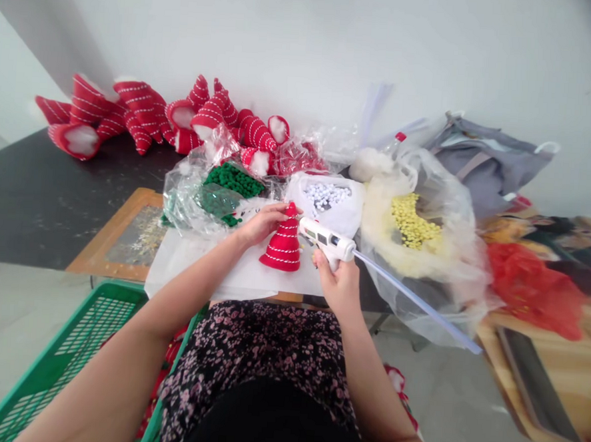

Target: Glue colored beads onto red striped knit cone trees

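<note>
A red felt cone (282,245), wound with a white twisted cord, stands tip up over the white paper (212,266). My left hand (265,222) is closed on it near the tip, from the left and behind. In my right hand (339,284) is a white glue gun (327,239), gripped by its handle. Its nozzle points left at the cone's upper right side; whether the two touch I cannot tell. A long clear glue stick (416,295) juts out of the gun's back toward the lower right.
Stuffed red cones (136,114) lie along the back left. Behind my hands are bags of green pom-poms (235,179), white beads (327,195) and yellow pieces (415,222). A wood-framed board (101,242) lies left, above a green basket (67,354). A grey bag (489,159) sits back right.
</note>
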### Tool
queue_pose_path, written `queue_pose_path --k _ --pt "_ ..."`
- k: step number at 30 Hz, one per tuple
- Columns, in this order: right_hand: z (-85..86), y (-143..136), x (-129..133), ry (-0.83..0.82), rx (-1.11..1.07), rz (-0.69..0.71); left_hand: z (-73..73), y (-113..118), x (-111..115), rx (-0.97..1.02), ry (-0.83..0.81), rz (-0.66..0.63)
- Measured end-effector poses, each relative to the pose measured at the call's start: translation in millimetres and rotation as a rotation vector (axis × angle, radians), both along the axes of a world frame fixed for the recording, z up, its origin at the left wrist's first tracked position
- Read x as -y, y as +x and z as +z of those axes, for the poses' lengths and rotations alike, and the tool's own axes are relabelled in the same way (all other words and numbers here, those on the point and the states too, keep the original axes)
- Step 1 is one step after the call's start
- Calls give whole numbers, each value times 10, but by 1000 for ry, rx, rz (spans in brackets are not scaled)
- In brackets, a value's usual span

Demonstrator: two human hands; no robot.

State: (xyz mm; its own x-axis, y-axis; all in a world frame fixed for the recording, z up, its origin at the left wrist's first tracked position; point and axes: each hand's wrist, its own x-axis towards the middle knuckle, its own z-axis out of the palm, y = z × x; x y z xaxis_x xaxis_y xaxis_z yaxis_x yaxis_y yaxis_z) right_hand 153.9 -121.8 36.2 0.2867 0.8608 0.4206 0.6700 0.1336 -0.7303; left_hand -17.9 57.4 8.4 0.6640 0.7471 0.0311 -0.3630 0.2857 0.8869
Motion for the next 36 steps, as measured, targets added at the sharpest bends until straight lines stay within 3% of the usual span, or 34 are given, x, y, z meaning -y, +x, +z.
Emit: queue_pose_path --k 5,12,19,23,30,36 --pt "29 184 83 -53 -47 -67 16 -4 -8 -2 -20 46" --pt "118 904 461 -531 -525 -46 43 4 -7 22 -66 81" --pt "-23 1103 733 -828 -527 29 69 -6 1 1 -78 78" --pt "-86 1143 711 -859 -503 8 50 -11 -18 -3 -67 73" --pt "-83 1155 523 -636 -552 -62 57 -13 -14 1 -68 79" --pt "-72 1244 565 -802 -380 13 60 -14 -13 -2 -66 72"
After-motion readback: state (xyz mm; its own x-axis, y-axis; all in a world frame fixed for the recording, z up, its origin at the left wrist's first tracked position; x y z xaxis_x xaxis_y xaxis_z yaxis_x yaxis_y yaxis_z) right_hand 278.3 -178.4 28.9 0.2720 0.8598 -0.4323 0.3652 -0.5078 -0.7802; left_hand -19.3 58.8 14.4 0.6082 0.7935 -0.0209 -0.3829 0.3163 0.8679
